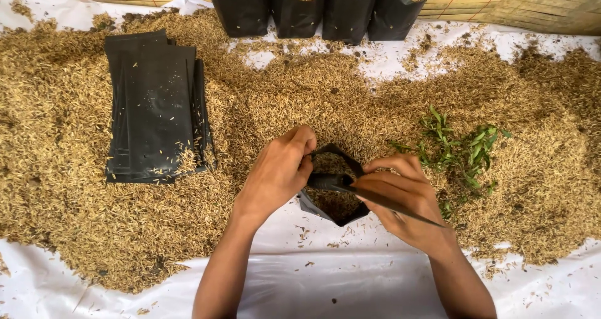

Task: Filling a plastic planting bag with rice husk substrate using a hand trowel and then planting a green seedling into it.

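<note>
Bright, even daylight; sharp, soft shadows

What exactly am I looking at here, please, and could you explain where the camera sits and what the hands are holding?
There is no machine: a person works with two bare hands, and the single picture comes from a camera worn on their head, looking down. The left hand grips the rim of a small black bag partly filled with husks. The right hand holds a thin dark stick across the bag's mouth. Around them, loose rice husks lie heaped on a white sheet. A stack of flat empty black bags lies to the left, green cuttings to the right, and four filled bags stand at the far edge.
</note>
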